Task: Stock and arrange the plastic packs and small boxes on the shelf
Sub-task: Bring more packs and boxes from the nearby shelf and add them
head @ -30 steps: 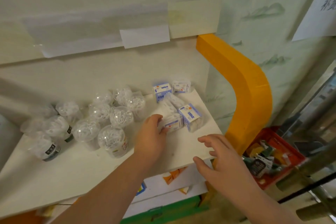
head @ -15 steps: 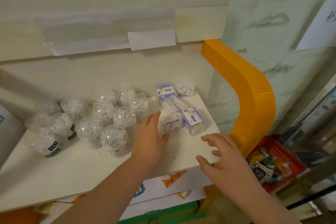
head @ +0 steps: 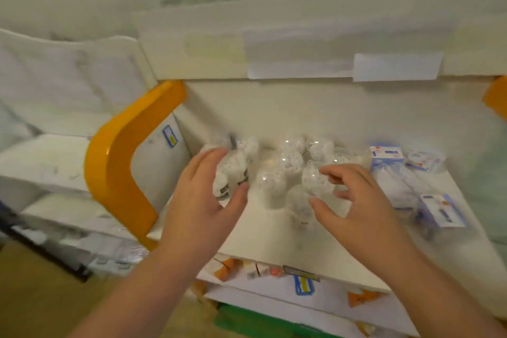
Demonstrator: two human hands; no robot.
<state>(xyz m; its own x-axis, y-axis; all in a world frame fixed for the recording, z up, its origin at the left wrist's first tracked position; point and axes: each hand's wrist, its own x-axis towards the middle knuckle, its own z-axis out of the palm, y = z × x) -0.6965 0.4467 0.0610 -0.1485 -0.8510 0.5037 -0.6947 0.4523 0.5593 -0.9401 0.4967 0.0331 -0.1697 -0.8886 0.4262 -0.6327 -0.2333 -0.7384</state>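
Clear round plastic packs (head: 277, 173) cluster mid-shelf (head: 269, 244); small blue-and-white boxes (head: 439, 211) lie scattered toward its right end.

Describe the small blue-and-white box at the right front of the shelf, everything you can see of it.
The blue-and-white box is a small rectangular carton, seemingly card, white with blue panels and a dark printed mark; motion blur makes the print unreadable. It lies slightly askew on the white shelf near its right edge, in front of a clear wrapped pack; whether they touch is unclear. Neither hand touches it; the right hand is off to its left.
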